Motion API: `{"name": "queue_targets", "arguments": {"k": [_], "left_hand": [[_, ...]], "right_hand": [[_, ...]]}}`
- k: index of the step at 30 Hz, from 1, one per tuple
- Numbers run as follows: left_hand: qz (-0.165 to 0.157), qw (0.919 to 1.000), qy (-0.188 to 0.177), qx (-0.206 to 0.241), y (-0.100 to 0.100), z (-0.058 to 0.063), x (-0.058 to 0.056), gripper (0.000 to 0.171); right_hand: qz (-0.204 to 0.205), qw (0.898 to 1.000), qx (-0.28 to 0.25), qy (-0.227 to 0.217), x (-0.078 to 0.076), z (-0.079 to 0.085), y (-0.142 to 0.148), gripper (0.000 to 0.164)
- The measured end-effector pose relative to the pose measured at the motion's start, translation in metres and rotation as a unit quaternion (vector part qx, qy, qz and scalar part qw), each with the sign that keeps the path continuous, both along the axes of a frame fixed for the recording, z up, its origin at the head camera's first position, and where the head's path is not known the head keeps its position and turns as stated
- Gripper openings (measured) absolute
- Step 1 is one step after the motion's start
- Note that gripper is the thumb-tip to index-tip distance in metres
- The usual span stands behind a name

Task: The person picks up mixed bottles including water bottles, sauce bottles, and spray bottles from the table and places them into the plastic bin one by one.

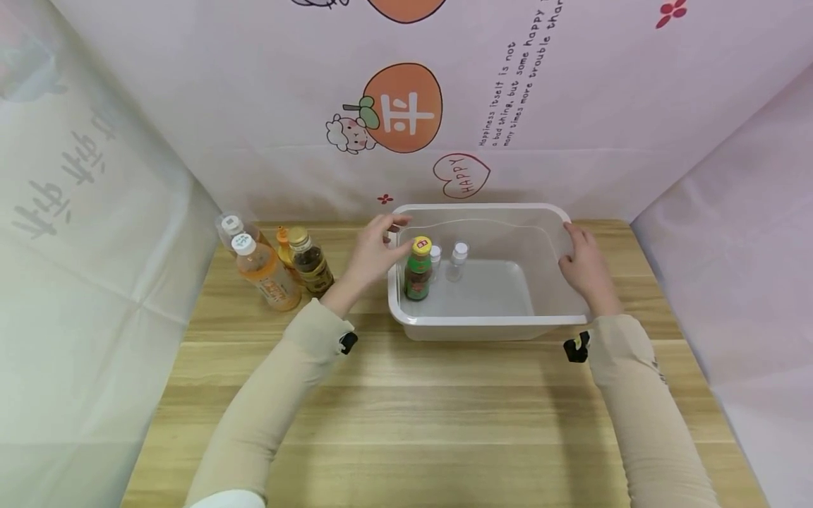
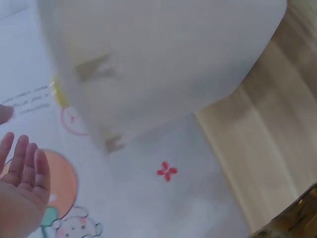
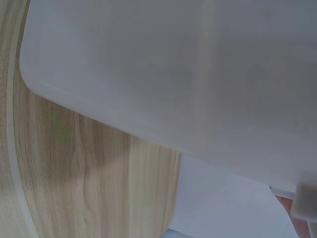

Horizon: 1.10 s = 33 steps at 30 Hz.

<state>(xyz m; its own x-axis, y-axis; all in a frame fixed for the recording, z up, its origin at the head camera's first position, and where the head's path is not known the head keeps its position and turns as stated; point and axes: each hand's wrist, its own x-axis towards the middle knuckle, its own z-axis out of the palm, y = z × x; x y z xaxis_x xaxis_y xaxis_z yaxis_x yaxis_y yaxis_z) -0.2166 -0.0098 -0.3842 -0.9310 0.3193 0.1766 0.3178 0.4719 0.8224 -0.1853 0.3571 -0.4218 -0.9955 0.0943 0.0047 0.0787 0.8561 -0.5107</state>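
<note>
A white plastic bin (image 1: pixel 489 321) stands on the wooden table. Inside its left end is an upright bottle with a green neck and yellow cap (image 1: pixel 417 271). Two small clear bottles with white caps (image 1: pixel 457 262) stand beside it. My left hand (image 1: pixel 375 247) hovers over the bin's left rim, thumb close to the yellow cap. In the left wrist view that hand (image 2: pixel 22 191) has its fingers extended and holds nothing. At the other end my right hand (image 1: pixel 587 268) grips the bin's right rim. The right wrist view shows mostly the bin's outer wall (image 3: pixel 148 64).
Left of the bin stand two orange drink bottles with white caps (image 1: pixel 269 279), a yellow bottle with an orange nozzle cap (image 1: pixel 284 247) and a dark bottle with a gold cap (image 1: pixel 312 264). A printed cloth wall (image 1: pixel 286 162) rises behind the table (image 1: pixel 432 416).
</note>
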Motion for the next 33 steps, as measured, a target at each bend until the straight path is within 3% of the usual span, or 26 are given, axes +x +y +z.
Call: {"name": "queue_targets", "arguments": {"k": [7,15,26,33], "left_hand": [[0.034,0.9983,0.042,0.023,-0.02,0.02,0.004,0.037],[0.08,0.9948,0.06,0.019,-0.049,0.034,0.006,0.035],[0.132,0.9888,0.057,0.038,-0.095,0.033,0.012,0.037],[0.148,0.9867,0.06,0.032,-0.117,0.029,0.012,0.037]], "right_hand": [[0.002,1.0,0.003,0.013,0.0,-0.001,0.001,0.067],[0.001,1.0,0.006,0.01,0.001,0.0,-0.001,0.067],[0.002,1.0,0.008,0.007,0.0,0.002,-0.002,0.067],[0.005,1.0,0.009,0.008,0.001,0.002,-0.002,0.067]]}}
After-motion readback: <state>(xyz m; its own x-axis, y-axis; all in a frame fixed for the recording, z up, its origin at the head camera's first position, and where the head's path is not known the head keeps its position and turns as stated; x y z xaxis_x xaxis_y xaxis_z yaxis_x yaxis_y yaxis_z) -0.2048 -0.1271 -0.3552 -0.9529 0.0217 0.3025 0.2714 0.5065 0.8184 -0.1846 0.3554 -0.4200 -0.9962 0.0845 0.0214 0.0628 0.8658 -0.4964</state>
